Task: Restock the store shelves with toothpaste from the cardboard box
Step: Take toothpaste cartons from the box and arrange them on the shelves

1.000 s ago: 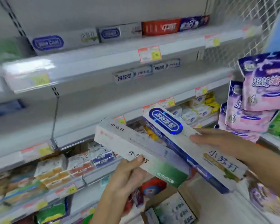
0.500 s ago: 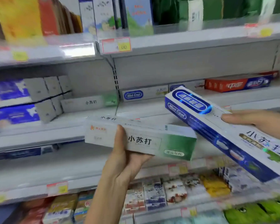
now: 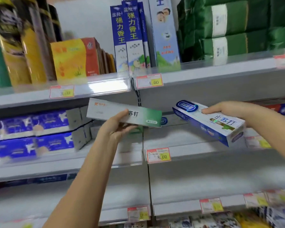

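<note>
Store shelves (image 3: 204,150) up front | left grip (image 3: 117,129) wrapped round green box (image 3: 105,111), in front of middle shelf | right grip (image 3: 229,109) clutching blue box (image 3: 209,124), tilted, off to its right

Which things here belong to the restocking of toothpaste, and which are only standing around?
Belong to the job:
- green-and-white toothpaste box, held by the left hand
- blue-and-white toothpaste box, held by the right hand
- shelf in front of both hands

Only standing around:
- blue packs
- green packs
- yellow box
- price tags
</note>
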Demonstrator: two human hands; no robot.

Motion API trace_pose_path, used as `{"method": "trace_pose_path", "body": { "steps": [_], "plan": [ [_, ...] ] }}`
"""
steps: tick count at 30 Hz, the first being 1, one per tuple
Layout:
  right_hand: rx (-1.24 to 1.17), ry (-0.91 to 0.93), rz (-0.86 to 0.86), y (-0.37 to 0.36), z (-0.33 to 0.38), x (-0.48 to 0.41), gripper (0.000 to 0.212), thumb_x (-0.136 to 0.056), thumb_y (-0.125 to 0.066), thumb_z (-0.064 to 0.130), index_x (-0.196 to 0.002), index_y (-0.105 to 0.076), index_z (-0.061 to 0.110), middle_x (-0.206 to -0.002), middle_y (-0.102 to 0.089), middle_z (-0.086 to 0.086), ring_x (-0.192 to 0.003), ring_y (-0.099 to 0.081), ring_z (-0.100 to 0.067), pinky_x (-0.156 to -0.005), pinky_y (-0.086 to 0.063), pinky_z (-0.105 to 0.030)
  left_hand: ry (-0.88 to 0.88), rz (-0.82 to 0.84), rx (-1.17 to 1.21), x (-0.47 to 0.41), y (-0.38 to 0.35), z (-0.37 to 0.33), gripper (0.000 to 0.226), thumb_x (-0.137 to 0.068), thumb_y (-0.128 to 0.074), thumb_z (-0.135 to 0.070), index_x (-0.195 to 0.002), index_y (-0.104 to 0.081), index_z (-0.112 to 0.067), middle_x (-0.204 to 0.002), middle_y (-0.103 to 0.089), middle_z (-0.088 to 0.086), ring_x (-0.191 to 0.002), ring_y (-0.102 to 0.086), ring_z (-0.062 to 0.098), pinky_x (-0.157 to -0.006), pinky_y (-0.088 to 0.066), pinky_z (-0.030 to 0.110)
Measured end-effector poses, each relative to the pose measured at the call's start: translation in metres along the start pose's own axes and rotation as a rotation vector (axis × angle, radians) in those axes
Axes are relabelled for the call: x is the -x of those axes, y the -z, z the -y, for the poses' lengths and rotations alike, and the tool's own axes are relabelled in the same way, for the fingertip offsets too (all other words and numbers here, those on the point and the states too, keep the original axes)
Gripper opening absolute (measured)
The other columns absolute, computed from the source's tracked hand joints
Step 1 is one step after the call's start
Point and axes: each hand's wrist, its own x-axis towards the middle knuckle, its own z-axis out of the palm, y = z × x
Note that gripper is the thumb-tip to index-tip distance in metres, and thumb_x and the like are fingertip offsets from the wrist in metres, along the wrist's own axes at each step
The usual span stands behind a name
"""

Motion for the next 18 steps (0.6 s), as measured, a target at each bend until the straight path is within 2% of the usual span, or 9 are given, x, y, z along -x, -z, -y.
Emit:
{"method": "trace_pose_path", "body": {
  "steps": [2,6,9,11,13,14,15,18],
  "plan": [
    [0.025,-0.027,0.013,0.000,0.013,-0.004,0.028,-0.093,-0.054,0.027,-0.080,-0.063,0.004,-0.053,-0.066,-0.007,-0.036,-0.059,-0.014,-0.034,-0.042,-0.015,0.010,-0.008,-0.086,-0.010,-0.002,-0.002,0.013,-0.091,-0.056,-0.002,-0.079,-0.052,-0.002,-0.068,-0.067,0.015,-0.074,-0.059,0.027,-0.087,-0.048,0.055],
    [0.122,-0.053,-0.072,0.003,0.028,-0.015,0.028,-0.090,-0.060,0.030,-0.077,-0.065,0.006,-0.055,-0.067,-0.005,-0.038,-0.059,-0.014,-0.037,-0.042,-0.016,0.029,0.003,-0.141,-0.021,0.006,-0.001,0.010,-0.091,-0.056,-0.003,-0.083,-0.050,-0.002,-0.072,-0.065,0.014,-0.077,-0.057,0.028,-0.086,-0.046,0.058],
    [0.220,-0.037,-0.129,0.002,0.032,-0.025,0.028,-0.086,-0.067,0.033,-0.082,-0.068,0.005,-0.057,-0.068,-0.005,-0.041,-0.061,-0.017,-0.039,-0.043,-0.017,-0.098,-0.055,-0.247,-0.030,0.027,-0.004,0.018,-0.085,-0.066,-0.006,-0.096,-0.053,-0.004,-0.087,-0.065,0.015,-0.086,-0.064,0.028,-0.068,-0.059,0.046],
    [0.300,0.007,-0.146,-0.002,0.031,-0.032,0.030,-0.083,-0.069,0.036,-0.090,-0.069,0.006,-0.070,-0.071,-0.006,-0.053,-0.065,-0.020,-0.049,-0.047,-0.021,-0.208,-0.140,-0.317,-0.032,0.043,-0.007,0.035,-0.079,-0.074,-0.010,-0.107,-0.055,0.001,-0.104,-0.066,0.018,-0.094,-0.066,0.028,-0.061,-0.060,0.033],
    [0.425,0.059,-0.143,-0.005,0.031,-0.039,0.032,-0.083,-0.068,0.037,-0.101,-0.069,0.011,-0.088,-0.072,-0.007,-0.075,-0.068,-0.025,-0.067,-0.051,-0.028,-0.303,-0.265,-0.433,-0.032,0.060,-0.010,0.076,-0.072,-0.082,-0.018,-0.132,-0.038,0.003,-0.117,-0.059,0.014,-0.094,-0.066,0.026,-0.070,-0.058,0.030],
    [0.481,0.081,-0.130,-0.008,0.031,-0.040,0.033,-0.084,-0.067,0.037,-0.107,-0.068,0.013,-0.096,-0.071,-0.006,-0.084,-0.068,-0.025,-0.075,-0.051,-0.031,-0.338,-0.317,-0.514,-0.032,0.067,-0.012,0.095,-0.069,-0.084,-0.022,-0.141,-0.026,-0.003,-0.122,-0.055,0.012,-0.097,-0.065,0.027,-0.080,-0.056,0.034],
    [0.526,0.097,-0.118,-0.011,0.031,-0.042,0.035,-0.085,-0.067,0.035,-0.112,-0.067,0.014,-0.104,-0.070,-0.006,-0.092,-0.066,-0.025,-0.082,-0.050,-0.031,-0.365,-0.336,-0.609,-0.033,0.073,-0.013,0.105,-0.066,-0.086,-0.024,-0.146,-0.020,-0.008,-0.128,-0.052,0.011,-0.102,-0.062,0.028,-0.088,-0.053,0.039],
    [0.577,0.141,-0.098,-0.019,0.030,-0.050,0.048,-0.084,-0.069,0.031,-0.128,-0.057,0.014,-0.126,-0.061,-0.004,-0.110,-0.059,-0.021,-0.092,-0.043,-0.027,-0.371,-0.287,-0.962,-0.035,0.082,-0.012,0.098,-0.065,-0.086,-0.027,-0.144,-0.029,-0.013,-0.135,-0.048,0.009,-0.117,-0.052,0.030,-0.096,-0.046,0.039]
  ]
}}
